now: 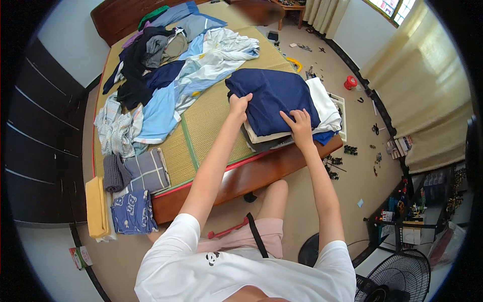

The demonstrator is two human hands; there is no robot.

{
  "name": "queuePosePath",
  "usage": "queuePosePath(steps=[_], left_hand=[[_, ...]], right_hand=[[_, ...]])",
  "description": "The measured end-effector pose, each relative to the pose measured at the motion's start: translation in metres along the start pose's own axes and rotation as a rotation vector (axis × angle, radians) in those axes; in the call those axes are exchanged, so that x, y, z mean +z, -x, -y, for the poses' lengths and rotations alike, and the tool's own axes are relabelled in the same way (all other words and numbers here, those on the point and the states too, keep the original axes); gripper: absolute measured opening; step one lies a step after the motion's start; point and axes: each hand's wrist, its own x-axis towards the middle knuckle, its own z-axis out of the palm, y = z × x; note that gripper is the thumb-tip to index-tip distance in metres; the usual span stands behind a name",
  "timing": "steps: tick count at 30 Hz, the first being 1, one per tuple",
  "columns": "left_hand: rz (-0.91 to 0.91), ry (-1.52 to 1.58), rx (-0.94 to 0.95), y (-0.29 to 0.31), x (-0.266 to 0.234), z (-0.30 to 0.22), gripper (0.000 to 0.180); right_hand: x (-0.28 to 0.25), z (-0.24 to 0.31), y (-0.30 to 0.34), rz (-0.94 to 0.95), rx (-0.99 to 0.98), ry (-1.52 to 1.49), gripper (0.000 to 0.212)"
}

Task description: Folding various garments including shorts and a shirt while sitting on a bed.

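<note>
A folded navy blue garment (276,98) lies on top of a stack of folded clothes at the bed's near right corner. My left hand (240,104) grips its left edge, the fingers closed around the cloth. On its near right edge rests my right hand (300,126), fingers apart and laid on the fabric. Cream and dark grey layers (269,145) show beneath the navy one. A white folded garment (323,103) sits against its right side, with a bright blue cloth (324,137) under it.
Loose clothes (151,55) and a light blue-white quilt (196,75) cover the bed's left and far parts. Folded textiles (136,211) stand at the near left corner. Small toys (334,163) litter the right floor. A black fan (397,277) stands lower right.
</note>
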Motion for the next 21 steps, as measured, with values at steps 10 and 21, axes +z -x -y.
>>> queuePosePath(steps=[10,21], left_hand=[[0.103,-0.129,0.081,0.059,-0.038,0.022,0.034],[0.064,-0.854,0.910,0.099,-0.029,0.054,0.025]], right_hand=[[-0.023,-0.030,0.015,0.036,0.300,-0.354,0.063],[0.022,-0.072,0.052,-0.354,1.072,-0.740,0.024]])
